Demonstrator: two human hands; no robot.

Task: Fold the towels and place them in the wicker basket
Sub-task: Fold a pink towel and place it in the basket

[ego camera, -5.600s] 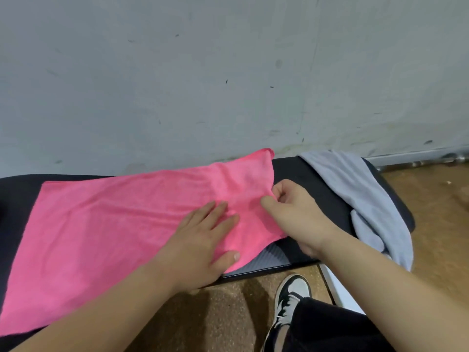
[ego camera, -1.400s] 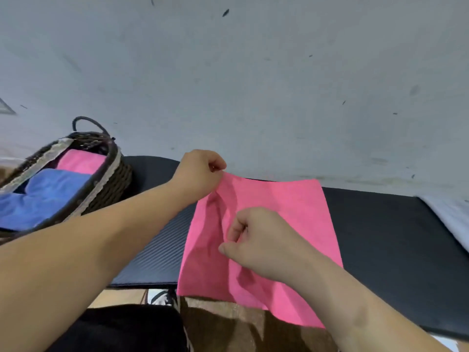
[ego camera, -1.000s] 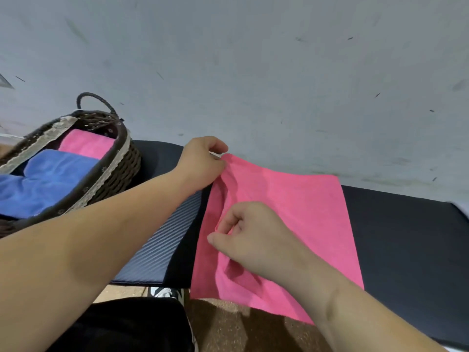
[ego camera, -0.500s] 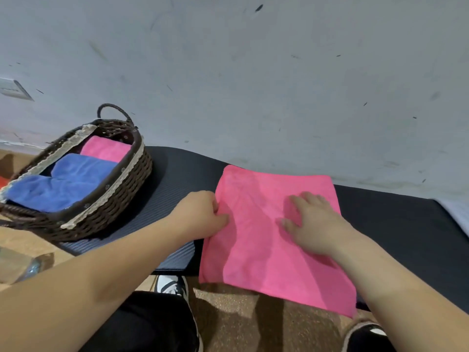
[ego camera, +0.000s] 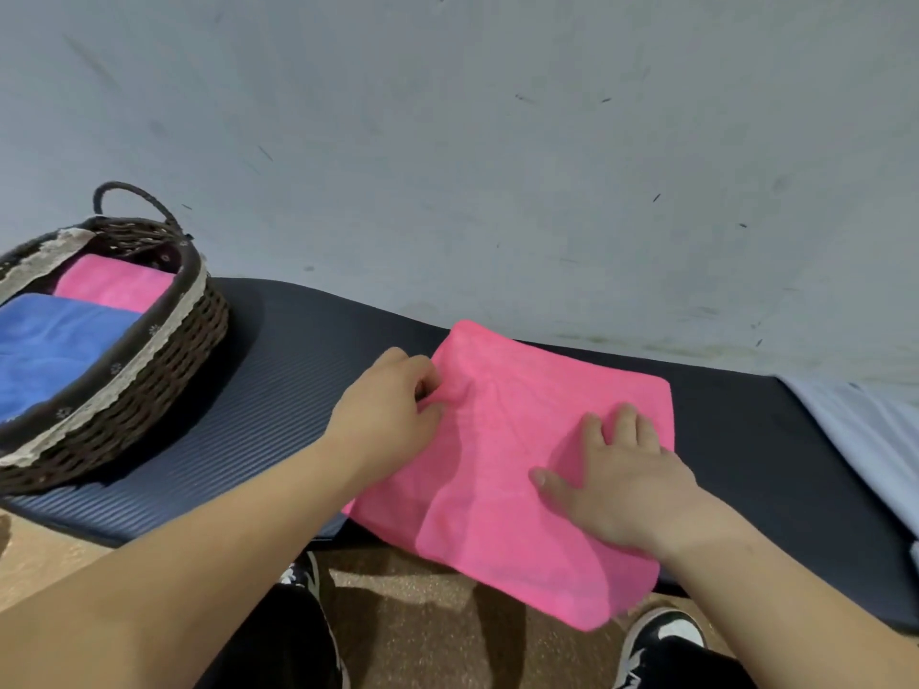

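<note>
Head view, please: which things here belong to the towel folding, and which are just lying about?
Job: pink towel, wicker basket, blue towel and second pink towel inside it, pale grey towel, left hand, right hand.
Lying about: black mat, shoes.
</note>
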